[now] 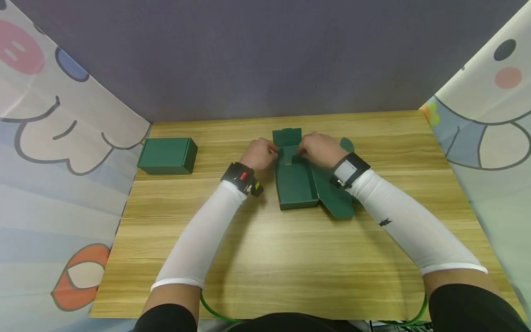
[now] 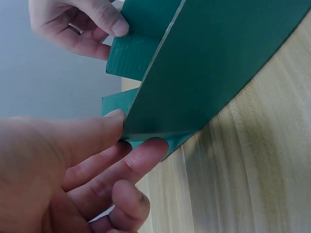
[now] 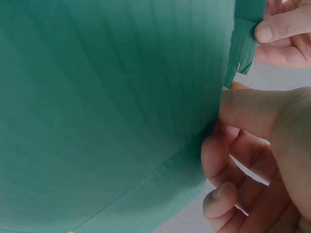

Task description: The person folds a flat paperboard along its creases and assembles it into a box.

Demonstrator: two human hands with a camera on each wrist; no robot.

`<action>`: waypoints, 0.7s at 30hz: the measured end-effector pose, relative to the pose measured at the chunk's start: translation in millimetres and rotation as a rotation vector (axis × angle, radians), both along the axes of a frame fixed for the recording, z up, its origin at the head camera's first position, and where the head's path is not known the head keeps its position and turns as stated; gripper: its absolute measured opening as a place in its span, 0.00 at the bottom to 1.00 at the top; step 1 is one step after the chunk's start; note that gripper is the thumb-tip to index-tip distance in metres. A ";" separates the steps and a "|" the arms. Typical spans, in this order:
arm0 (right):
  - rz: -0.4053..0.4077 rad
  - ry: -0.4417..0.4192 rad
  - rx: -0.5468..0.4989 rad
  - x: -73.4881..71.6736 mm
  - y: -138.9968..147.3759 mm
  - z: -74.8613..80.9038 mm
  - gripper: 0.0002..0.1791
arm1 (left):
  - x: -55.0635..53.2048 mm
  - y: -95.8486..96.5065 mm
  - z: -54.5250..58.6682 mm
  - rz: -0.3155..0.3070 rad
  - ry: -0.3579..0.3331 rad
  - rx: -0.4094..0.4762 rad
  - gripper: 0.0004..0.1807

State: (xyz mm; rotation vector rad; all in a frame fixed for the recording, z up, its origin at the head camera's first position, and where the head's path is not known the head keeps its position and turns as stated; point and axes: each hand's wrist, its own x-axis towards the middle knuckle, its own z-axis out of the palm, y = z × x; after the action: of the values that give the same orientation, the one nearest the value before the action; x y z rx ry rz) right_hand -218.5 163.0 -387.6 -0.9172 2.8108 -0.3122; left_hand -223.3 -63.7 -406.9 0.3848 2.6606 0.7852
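A green cardboard box [image 1: 296,186], partly folded, lies in the middle of the wooden table with its inside showing. At its far left corner my left hand [image 1: 258,154] pinches the side wall [image 2: 204,63] between thumb and fingers. My right hand [image 1: 321,150] is across from it, thumb and fingers pinching green cardboard [image 3: 146,97] at the far right corner. An upright end flap [image 1: 287,137] rises between the hands. To the right spreads the lid panel [image 1: 337,199], partly hidden under my right hand and wrist.
A closed green box [image 1: 166,154] stands at the table's far left. A grey partition [image 1: 265,60] rises along the back edge, and cartoon-printed sheets [image 1: 50,193] flank both sides. Green cable [image 1: 215,313] runs by the front edge of the wooden table [image 1: 265,276].
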 end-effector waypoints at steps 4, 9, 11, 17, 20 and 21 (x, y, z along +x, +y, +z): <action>-0.015 -0.017 0.007 -0.5 -1.5 1.5 0.09 | -1.9 6.0 -4.7 -0.026 0.059 -0.022 0.15; -0.015 -0.017 0.009 0.1 -3.0 2.6 0.09 | -2.6 13.4 -8.1 -0.083 0.117 -0.055 0.14; -0.012 -0.012 0.003 0.0 -3.3 1.8 0.09 | -2.0 15.7 -7.6 -0.100 0.127 -0.057 0.13; -0.016 -0.007 0.001 -0.3 -3.1 0.1 0.09 | -0.8 21.0 -5.1 -0.135 0.152 -0.075 0.13; -0.016 -0.004 0.009 0.1 -3.0 0.4 0.09 | -1.8 22.8 -7.5 -0.149 0.175 -0.097 0.13; -0.016 -0.005 0.011 0.3 -3.1 0.5 0.09 | -1.9 23.4 -8.6 -0.151 0.184 -0.102 0.13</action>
State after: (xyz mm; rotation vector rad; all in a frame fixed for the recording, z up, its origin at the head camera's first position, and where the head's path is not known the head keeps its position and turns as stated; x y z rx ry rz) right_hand -218.2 159.9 -387.0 -0.8908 2.8141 -0.3002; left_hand -225.2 -40.2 -415.4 0.6510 2.7852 0.5907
